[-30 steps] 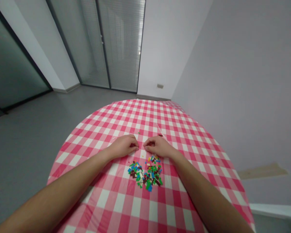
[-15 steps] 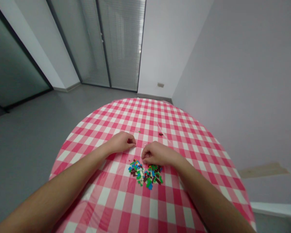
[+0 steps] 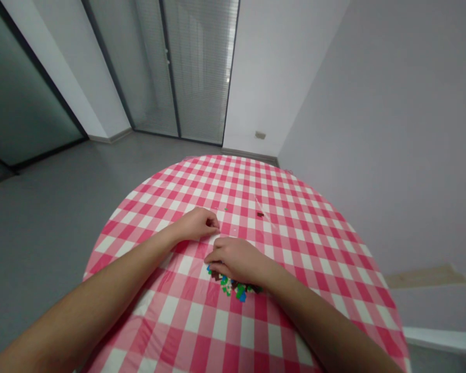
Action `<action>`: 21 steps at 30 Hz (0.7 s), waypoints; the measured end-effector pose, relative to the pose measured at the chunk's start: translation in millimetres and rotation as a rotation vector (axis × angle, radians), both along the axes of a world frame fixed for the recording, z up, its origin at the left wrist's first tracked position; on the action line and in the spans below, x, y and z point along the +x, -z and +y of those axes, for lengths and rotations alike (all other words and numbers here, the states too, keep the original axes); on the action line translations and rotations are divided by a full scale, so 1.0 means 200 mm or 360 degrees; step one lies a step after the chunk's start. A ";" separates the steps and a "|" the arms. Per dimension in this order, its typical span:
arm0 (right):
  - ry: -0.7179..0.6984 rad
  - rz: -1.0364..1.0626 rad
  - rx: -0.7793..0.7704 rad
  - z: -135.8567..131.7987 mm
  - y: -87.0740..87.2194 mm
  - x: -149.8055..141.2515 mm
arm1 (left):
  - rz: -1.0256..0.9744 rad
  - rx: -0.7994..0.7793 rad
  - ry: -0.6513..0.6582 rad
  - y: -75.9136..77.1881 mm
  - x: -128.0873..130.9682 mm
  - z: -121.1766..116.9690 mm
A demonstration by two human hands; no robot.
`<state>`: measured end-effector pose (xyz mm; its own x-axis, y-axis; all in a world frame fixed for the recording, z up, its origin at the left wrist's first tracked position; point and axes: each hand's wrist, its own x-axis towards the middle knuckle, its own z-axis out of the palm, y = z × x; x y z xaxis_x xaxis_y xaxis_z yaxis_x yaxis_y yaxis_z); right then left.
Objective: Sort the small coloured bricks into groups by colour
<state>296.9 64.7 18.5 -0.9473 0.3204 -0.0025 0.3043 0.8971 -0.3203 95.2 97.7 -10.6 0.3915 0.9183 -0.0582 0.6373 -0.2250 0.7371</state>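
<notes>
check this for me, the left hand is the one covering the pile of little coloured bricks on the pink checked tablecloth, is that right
Not the left hand: it is the right hand that covers the pile of small coloured plastic bricks on the pink and white checked tablecloth, as the head view shows. The left hand rests on the cloth just beyond the pile.

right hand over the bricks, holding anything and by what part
The right hand covers part of the plastic brick pile; any hold cannot be told, its fingers hide it.

Small glossy plastic bricks (image 3: pixel 235 289) on a smooth, shiny plastic tablecloth (image 3: pixel 314 248); matt grey floor (image 3: pixel 42 233)
</notes>
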 end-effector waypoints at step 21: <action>0.0216 0.0129 -0.0046 -0.01 -0.01 -0.03 | -0.0221 -0.0307 0.0246 -0.03 -0.05 0.01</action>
<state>291.0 63.1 20.5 -0.8927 0.4463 0.0615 0.3941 0.8397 -0.3737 86.2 99.6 -4.6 0.5425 0.8243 -0.1623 0.4963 -0.1586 0.8536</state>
